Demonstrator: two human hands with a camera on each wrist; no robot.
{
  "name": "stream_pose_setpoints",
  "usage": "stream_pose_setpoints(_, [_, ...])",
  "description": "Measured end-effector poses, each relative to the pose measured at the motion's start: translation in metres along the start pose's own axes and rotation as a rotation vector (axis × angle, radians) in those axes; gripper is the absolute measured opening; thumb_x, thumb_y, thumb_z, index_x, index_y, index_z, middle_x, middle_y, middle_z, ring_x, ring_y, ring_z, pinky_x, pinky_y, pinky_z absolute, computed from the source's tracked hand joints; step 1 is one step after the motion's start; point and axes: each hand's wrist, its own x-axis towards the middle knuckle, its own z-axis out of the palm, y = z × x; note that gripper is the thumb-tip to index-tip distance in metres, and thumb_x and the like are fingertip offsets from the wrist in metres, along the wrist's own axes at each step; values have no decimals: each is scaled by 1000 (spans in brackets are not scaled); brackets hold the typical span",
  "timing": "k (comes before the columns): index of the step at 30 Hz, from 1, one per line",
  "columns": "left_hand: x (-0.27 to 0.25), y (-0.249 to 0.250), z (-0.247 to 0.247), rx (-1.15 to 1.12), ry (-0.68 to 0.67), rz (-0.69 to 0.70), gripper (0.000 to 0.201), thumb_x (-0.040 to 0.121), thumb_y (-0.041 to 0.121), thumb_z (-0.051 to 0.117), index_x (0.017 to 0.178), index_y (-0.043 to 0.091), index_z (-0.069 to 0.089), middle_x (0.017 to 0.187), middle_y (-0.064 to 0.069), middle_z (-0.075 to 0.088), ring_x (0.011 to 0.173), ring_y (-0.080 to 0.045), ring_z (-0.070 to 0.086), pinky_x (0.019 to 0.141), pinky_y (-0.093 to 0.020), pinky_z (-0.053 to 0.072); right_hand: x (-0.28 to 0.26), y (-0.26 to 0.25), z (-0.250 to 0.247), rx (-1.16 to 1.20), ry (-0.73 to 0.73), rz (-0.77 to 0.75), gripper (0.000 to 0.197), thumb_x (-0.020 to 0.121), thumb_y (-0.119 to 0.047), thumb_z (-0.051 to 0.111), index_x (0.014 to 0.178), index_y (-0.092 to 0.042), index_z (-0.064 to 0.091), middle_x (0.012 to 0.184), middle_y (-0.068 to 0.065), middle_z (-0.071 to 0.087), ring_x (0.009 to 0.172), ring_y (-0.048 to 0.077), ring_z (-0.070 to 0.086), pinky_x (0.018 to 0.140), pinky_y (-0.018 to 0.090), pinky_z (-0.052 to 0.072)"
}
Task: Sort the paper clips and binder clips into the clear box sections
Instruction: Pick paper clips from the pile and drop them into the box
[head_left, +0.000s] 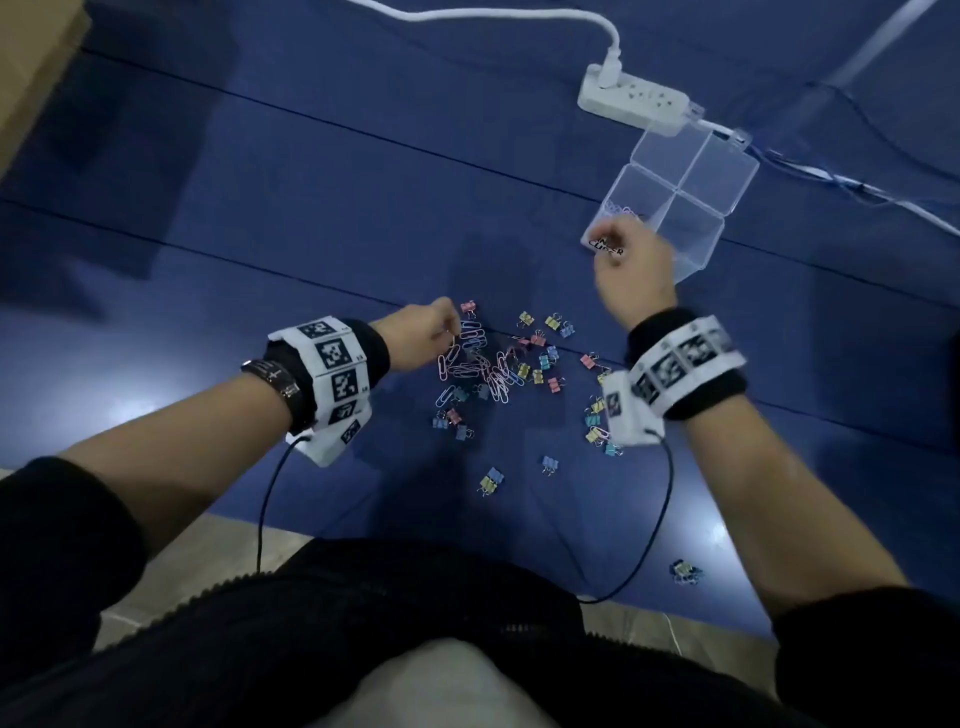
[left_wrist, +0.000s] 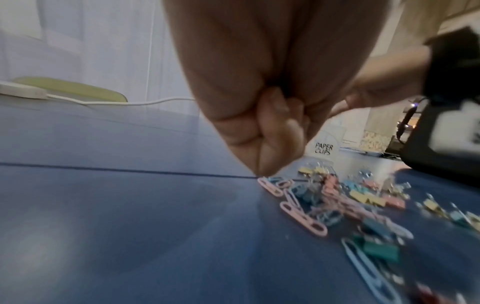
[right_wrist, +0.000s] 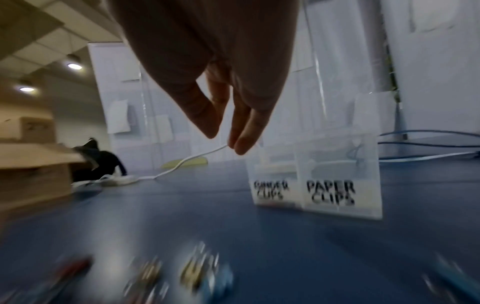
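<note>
Surface: We saw the sorting laid out on a blue mat (head_left: 311, 218), apparently on the floor.
Clips: Pastel paper clips (head_left: 470, 364) and binder clips (head_left: 553, 325) lay mixed in a heap near the mat's near edge, strays scattered toward us.
Box: The clear box (head_left: 675, 192) stood toward the far right of the mat, a few paper clips already in one section.
Handling: We judged the paper clips light, thin, stiff and slippery, liable to tangle, best pinched at one loop; the binder clips were chunkier, easiest taken by the body or wire arms.
Left hands: Our left hand (head_left: 423, 332) was down at the heap's left edge, fingertips narrowed onto a paper clip.
Right hands: Our right hand (right_wrist: 221, 102) hung just before the box, fingers loosely parted, nothing visibly held.
</note>
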Motion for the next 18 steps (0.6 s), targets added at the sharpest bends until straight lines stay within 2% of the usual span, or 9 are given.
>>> stream_pose_setpoints(1, [1, 2, -4, -7, 19, -2, 24, 98, 15, 35, 117, 10, 48, 109, -9, 58, 95, -26, 55, 80, -30, 44, -15, 1, 8, 10, -6, -26, 34, 77, 11, 38, 97, 0, 63, 109, 17, 64, 103, 26, 56, 93, 28, 42])
stream_pose_setpoints(2, [3, 5, -8, -34, 38, -3, 28, 98, 16, 33, 118, 10, 52, 108, -7, 58, 92, -25, 56, 74, -28, 46, -29, 4, 16, 10, -8, -48, 34, 76, 11, 40, 96, -1, 63, 107, 17, 64, 103, 29, 56, 95, 34, 43])
stream_pose_setpoints(3, [7, 8, -12, -100, 48, 0, 29, 99, 16, 32, 115, 10, 56, 101, -4, 58, 81, -22, 56, 62, -25, 46, -44, 6, 23, 9, -30, -70, 32, 75, 11, 42, 95, -1, 64, 104, 17, 64, 101, 32, 57, 94, 40, 45])
stream_pose_setpoints(5, [15, 19, -24, -301, 61, 15, 30, 99, 14, 30, 101, 11, 60, 72, 0, 50, 49, -9, 46, 39, -16, 35, -71, 12, 38, -2, -196, -109, 30, 74, 10, 50, 97, -2, 65, 101, 18, 63, 95, 33, 57, 88, 46, 48])
stream_pose_setpoints(7, [23, 37, -39, -481, 82, 53, 33, 99, 12, 26, 82, 15, 54, 57, 0, 29, 28, 0, 28, 31, -10, 24, -93, 16, 52, -76, -429, -129, 34, 77, 7, 54, 109, -4, 61, 113, 15, 58, 105, 29, 51, 97, 41, 43])
stream_pose_setpoints(10, [32, 69, -61, -609, 115, 119, 36, 101, 18, 25, 72, 18, 45, 57, 2, 21, 28, 0, 19, 33, -8, 16, -101, 15, 58, -202, -575, -144, 43, 85, -4, 57, 127, -8, 49, 133, 8, 43, 125, 24, 35, 108, 27, 26])
stream_pose_setpoints(13, [44, 96, -73, -629, 159, 149, 36, 100, 28, 31, 68, 18, 43, 55, 4, 23, 33, -4, 18, 35, -14, 16, -90, 13, 52, -397, -630, -120, 57, 85, -19, 61, 136, -12, 37, 139, 6, 33, 128, 25, 28, 110, 36, 30])
stream_pose_setpoints(15, [50, 106, -76, -623, 150, 153, 37, 99, 30, 33, 66, 17, 42, 51, 6, 24, 35, -5, 18, 36, -15, 16, -85, 11, 49, -491, -647, -106, 59, 84, -25, 62, 136, -13, 37, 137, 7, 34, 127, 27, 29, 108, 40, 34])
stream_pose_setpoints(18, [60, 122, -82, -681, 132, 123, 37, 98, 29, 34, 64, 17, 41, 47, 6, 26, 34, -6, 19, 36, -13, 14, -86, 8, 49, -452, -612, -135, 58, 82, -26, 65, 131, -10, 41, 133, 8, 39, 125, 26, 30, 107, 39, 35])
